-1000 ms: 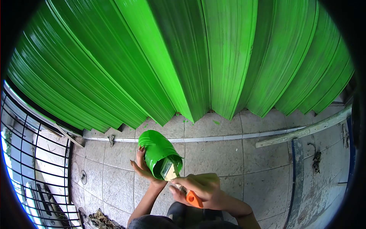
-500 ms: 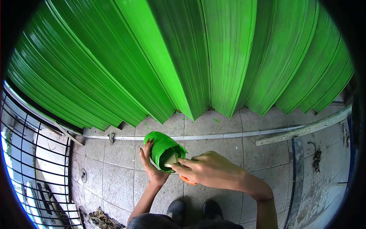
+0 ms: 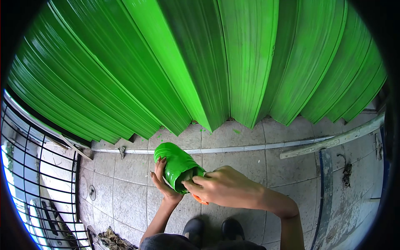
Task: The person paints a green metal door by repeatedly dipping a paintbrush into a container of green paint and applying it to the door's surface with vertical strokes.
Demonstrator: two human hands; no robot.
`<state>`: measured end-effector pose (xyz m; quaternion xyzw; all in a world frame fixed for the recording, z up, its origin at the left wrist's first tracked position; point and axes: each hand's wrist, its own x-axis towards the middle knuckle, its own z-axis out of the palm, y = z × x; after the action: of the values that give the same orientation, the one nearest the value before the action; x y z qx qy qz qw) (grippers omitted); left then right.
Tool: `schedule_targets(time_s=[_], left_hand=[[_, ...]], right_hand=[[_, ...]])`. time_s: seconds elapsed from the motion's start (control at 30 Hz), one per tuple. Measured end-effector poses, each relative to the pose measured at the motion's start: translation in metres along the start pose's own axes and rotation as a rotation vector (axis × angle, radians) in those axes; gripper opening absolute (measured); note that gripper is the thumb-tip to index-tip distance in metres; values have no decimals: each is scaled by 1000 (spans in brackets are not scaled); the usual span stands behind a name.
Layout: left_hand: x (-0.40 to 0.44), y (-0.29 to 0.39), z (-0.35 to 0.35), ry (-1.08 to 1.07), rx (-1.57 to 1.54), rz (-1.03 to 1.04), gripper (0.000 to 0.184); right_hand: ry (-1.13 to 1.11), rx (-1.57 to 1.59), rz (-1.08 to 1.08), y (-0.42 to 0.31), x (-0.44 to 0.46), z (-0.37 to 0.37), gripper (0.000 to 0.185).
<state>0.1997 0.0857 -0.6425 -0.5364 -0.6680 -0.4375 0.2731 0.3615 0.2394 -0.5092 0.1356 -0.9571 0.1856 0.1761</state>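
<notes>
My left hand (image 3: 163, 180) is wrapped round a green cut-open plastic bottle (image 3: 175, 163), coated with wet green paint and tilted with its jagged mouth toward my right hand. My right hand (image 3: 214, 186) is closed at that mouth, its fingertips partly inside. It grips a paintbrush whose orange handle (image 3: 201, 200) shows below the fingers; the brush head is hidden in the bottle. Ahead stands a folded metal door (image 3: 246, 62) with tall green panels. Its left panels look glossy and wet, while those on the right look duller and streaky.
Green paint drops (image 3: 236, 131) spot the tiled floor (image 3: 233, 179) below the door. A black metal grille (image 3: 39, 183) stands at the left, near a crumpled rag (image 3: 112, 239). A wooden pole (image 3: 329, 143) juts in from the right. Dark shoes (image 3: 193, 230) are at the bottom.
My right hand has pushed slightly left and deeper into the bottle's mouth, hiding the pale part seen there before. The bottle has tilted slightly, and my left fingers have shifted on it.
</notes>
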Motion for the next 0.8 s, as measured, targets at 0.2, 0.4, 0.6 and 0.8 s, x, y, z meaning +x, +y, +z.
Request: schedule_targets(time_s=[0.2, 0.4, 0.6, 0.8], left_hand=[[7, 11, 3, 64, -34, -61, 108], [1, 2, 3, 51, -1, -59, 113], [2, 6, 2, 48, -30, -98, 117], [4, 10, 3, 5, -179, -299, 131]], right_hand=[[94, 57, 27, 9, -3, 8, 13], [28, 73, 24, 8, 4, 8, 11], [55, 59, 31, 11, 4, 15, 15], [256, 341, 222, 15, -5, 2, 20]])
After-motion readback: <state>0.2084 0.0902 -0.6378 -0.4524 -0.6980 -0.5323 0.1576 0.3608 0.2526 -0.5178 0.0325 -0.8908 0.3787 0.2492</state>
